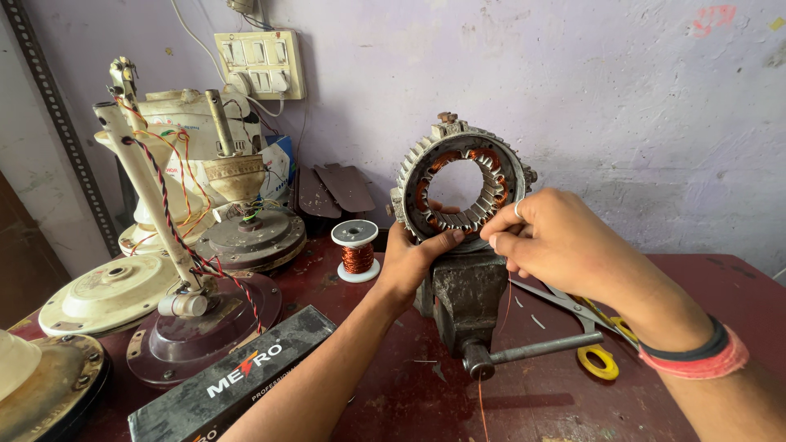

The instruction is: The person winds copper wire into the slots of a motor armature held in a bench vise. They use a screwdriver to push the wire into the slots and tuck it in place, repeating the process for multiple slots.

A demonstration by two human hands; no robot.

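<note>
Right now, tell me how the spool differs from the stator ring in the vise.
The spool stands free on the table, untouched; the stator ring is upright in the vise, both hands on it. The spool is small and white-flanged; the ring is larger, grey and toothed. Both carry copper wire.

One package in view: a long, flat rectangular box, lying on the dark red table at lower left, running diagonally from the bottom edge up toward the centre. Black to dark grey, worn and dusty surface; printed band of white lettering with a small red mark along its long side face. Its upper end lies just beside the clear round fan base.

Possible second package: a blue and white carton against the wall, behind the cream fan housings, mostly hidden; shape cannot be told.

No screens. No signs.
</note>
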